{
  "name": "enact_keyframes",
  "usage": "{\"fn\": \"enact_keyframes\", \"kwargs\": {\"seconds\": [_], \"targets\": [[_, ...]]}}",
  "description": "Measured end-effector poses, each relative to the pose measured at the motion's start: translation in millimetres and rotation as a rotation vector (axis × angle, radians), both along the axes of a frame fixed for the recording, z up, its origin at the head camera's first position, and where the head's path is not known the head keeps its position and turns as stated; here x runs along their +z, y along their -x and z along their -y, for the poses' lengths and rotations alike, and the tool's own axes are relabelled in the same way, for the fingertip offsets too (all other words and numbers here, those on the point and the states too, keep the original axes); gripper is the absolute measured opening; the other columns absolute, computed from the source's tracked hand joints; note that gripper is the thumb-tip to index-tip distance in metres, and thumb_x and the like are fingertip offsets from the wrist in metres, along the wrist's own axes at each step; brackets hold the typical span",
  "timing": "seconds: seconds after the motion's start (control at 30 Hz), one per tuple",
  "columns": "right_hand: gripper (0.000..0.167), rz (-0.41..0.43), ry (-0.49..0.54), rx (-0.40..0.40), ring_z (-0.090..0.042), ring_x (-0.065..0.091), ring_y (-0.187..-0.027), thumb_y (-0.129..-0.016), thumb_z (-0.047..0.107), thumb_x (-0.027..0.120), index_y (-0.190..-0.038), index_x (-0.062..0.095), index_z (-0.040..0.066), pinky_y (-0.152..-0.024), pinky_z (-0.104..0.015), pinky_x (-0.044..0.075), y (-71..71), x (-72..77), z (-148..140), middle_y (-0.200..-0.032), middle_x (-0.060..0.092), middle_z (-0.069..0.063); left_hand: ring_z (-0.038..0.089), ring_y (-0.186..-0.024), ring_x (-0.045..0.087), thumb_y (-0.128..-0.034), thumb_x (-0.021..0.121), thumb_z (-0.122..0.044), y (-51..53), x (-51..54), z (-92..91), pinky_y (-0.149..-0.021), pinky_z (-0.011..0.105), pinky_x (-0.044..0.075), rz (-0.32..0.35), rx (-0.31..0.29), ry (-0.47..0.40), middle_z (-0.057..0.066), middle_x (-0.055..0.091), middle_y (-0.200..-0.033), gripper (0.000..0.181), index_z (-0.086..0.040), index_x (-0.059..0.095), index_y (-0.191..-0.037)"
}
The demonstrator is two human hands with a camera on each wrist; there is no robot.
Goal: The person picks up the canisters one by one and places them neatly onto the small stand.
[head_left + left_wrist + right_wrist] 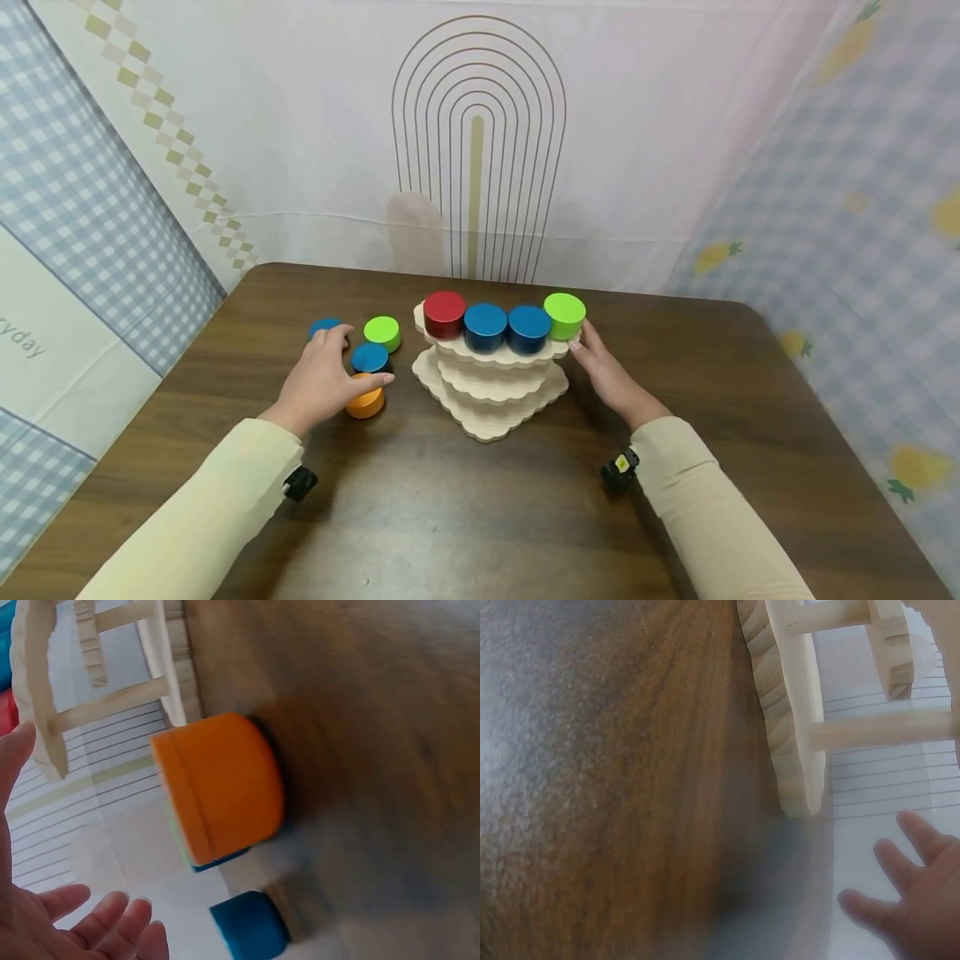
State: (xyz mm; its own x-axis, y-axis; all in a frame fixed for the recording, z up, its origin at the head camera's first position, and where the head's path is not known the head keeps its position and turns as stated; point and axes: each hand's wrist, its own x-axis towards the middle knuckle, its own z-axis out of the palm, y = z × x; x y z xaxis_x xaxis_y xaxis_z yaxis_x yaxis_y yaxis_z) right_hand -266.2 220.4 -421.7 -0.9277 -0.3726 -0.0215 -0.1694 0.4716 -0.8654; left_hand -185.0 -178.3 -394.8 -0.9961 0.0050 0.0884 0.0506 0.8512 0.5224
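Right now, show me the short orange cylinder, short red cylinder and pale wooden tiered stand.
Short orange cylinder [222,787], left wrist view, side.
Short red cylinder [444,312], head view, top.
Pale wooden tiered stand [491,383], head view, middle tier.

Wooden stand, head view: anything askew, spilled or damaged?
Nothing stands out. The wooden stand looks upright; the red tin, two blue tins and green tin sit upright along its top board. I see no spill or obvious damage.
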Motion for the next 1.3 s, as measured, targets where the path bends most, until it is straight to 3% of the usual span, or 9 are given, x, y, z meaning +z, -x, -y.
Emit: {"fn": "enact_keyframes", "kwargs": {"seconds": [0.23,0.57,0.97,1.3], "targets": [[0.068,0.000,0.002,0.008,-0.040,-0.002,-0.146,-0.104,0.043,0.027,-0.155,-0.009,0.014,-0.109,-0.069,0.003,-0.3,0.9,-0.2,-0.161,-0.006,-0.015,0.047,-0.128,0.035,-0.0745,0.069,-0.066,-4.2,-7.8,5.0,-0.097,0.062,0.039,0.125,0.010,0.013,0.030,0.032,-0.142,0.109,0.006,0.028,-0.144],[0.067,0.003,0.003,0.015,-0.040,-0.002,-0.146,-0.105,0.041,0.027,-0.155,-0.010,0.014,-0.108,-0.070,0.003,-1.7,3.7,0.8,-0.161,-0.007,-0.016,0.039,-0.110,0.047,-0.0731,0.074,-0.061,-6.7,-15.1,7.9,-0.089,0.057,0.046,0.201,0.026,0.064,0.029,0.041,-0.131,0.102,0.004,0.033,-0.141],[0.068,-0.011,0.019,0.020,-0.039,-0.003,-0.146,-0.105,0.040,0.028,-0.155,-0.008,0.011,-0.110,-0.068,0.003,-1.8,3.0,-0.2,-0.161,-0.006,-0.017,0.037,-0.106,0.050,-0.0721,0.080,-0.051,-7.7,-30.4,11.2,-0.089,0.055,0.047,0.212,-0.005,0.086,0.025,0.047,-0.121,0.089,0.003,0.043,-0.133],[0.067,-0.008,0.021,0.014,-0.039,-0.003,-0.146,-0.105,0.037,0.028,-0.155,-0.008,0.011,-0.110,-0.067,0.003,-3.0,4.8,0.9,-0.161,-0.006,-0.017,0.034,-0.102,0.051,-0.0750,0.080,-0.046,-5.9,-36.5,12.5,-0.090,0.052,0.046,0.227,0.004,-0.002,0.024,0.048,-0.118,0.083,0.004,0.043,-0.131]]}}
